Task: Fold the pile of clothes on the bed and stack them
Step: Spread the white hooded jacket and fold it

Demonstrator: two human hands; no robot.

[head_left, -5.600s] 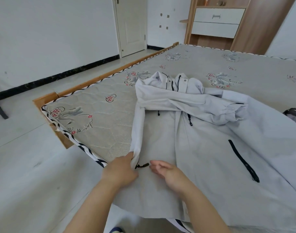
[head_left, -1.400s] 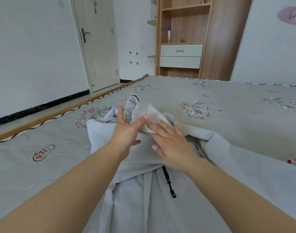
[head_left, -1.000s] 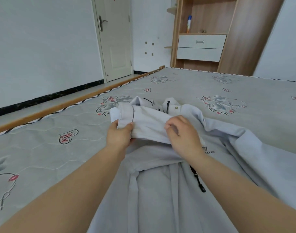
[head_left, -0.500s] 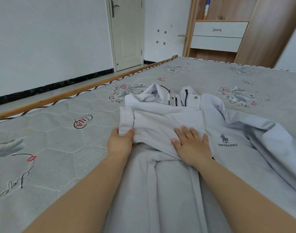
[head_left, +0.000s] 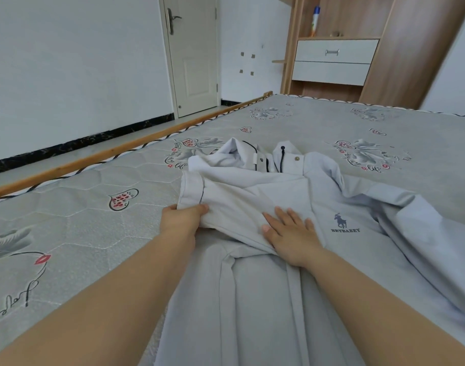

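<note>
A light grey hooded jacket [head_left: 257, 299] lies spread face up on the bed [head_left: 94, 196], its hood toward the far side. One sleeve [head_left: 236, 199] is folded across the chest, its cuff at the left. My left hand [head_left: 182, 220] grips the sleeve's lower edge near the cuff, thumb on top. My right hand [head_left: 292, 233] lies flat with spread fingers on the sleeve, beside the dark horse logo [head_left: 340, 224]. The jacket's right side is rumpled and runs out of view.
The patterned grey mattress stretches far to the back and right. A wooden bed rail [head_left: 136, 151] runs along the left edge, with floor beyond it. A closed door [head_left: 191, 54] and a wooden cabinet with white drawers [head_left: 334, 62] stand at the far wall.
Since a second ago the sleeve came down onto the jacket's chest. My right hand uncurled and now presses flat on it; my left hand still holds the cuff end.
</note>
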